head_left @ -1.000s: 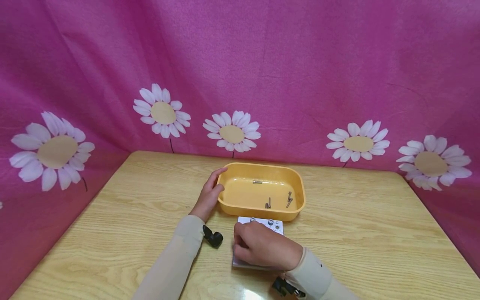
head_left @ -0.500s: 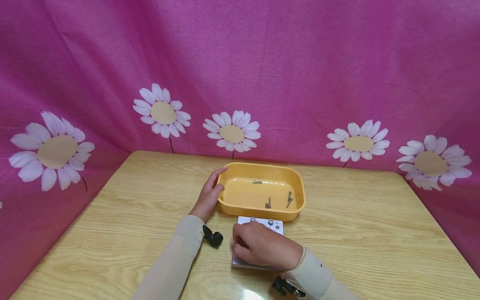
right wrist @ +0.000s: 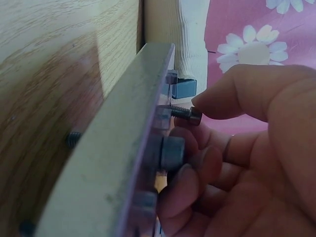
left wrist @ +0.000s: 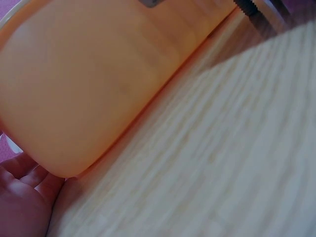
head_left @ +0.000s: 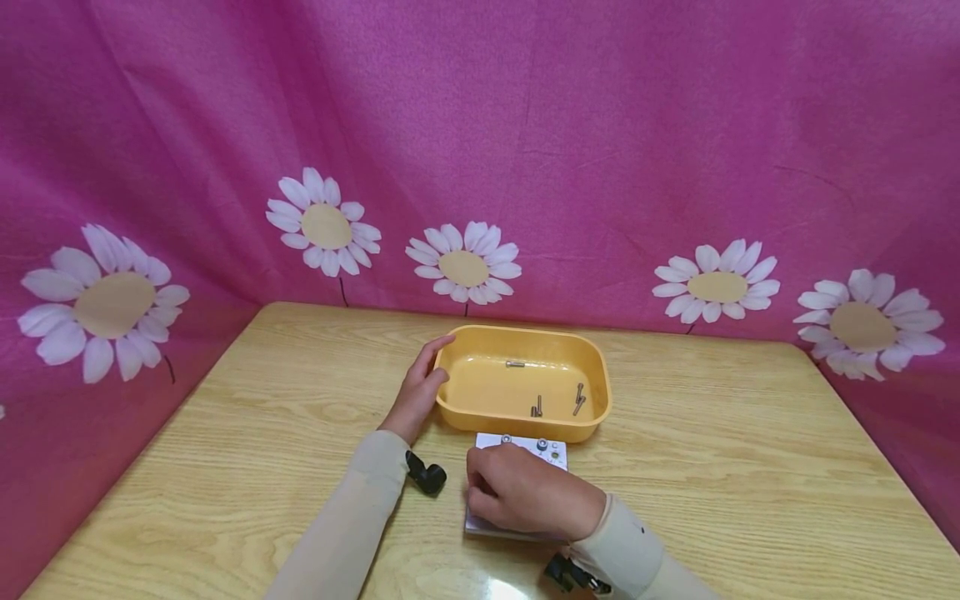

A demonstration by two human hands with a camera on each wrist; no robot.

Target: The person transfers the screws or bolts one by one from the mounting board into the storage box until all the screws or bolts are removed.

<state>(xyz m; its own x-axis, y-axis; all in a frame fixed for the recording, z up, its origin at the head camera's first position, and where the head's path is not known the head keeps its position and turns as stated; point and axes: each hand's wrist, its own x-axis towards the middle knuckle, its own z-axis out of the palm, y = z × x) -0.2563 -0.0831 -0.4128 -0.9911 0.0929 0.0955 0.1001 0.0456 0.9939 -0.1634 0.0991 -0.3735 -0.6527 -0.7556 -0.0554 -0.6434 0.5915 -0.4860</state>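
Observation:
My right hand [head_left: 525,492] bends over a metal plate [head_left: 474,527] on the table. In the right wrist view its thumb and a finger pinch the head of a small socket-head screw [right wrist: 195,116], whose threaded shank points into the plate's face. A larger bolt head [right wrist: 173,153] sits beside it, and a threaded end [right wrist: 74,139] sticks out of the plate's other side. Two bolts [head_left: 542,444] show along the plate's far edge; my hand covers its middle. My left hand [head_left: 415,393] holds the left end of a yellow plastic tray [head_left: 525,425], thumb at the rim.
Several loose screws [head_left: 515,364] lie inside the tray, which stands just behind the plate. Both rest on a wood-grain table [head_left: 712,467]. A pink curtain [head_left: 585,167] with white flowers closes off the back and sides.

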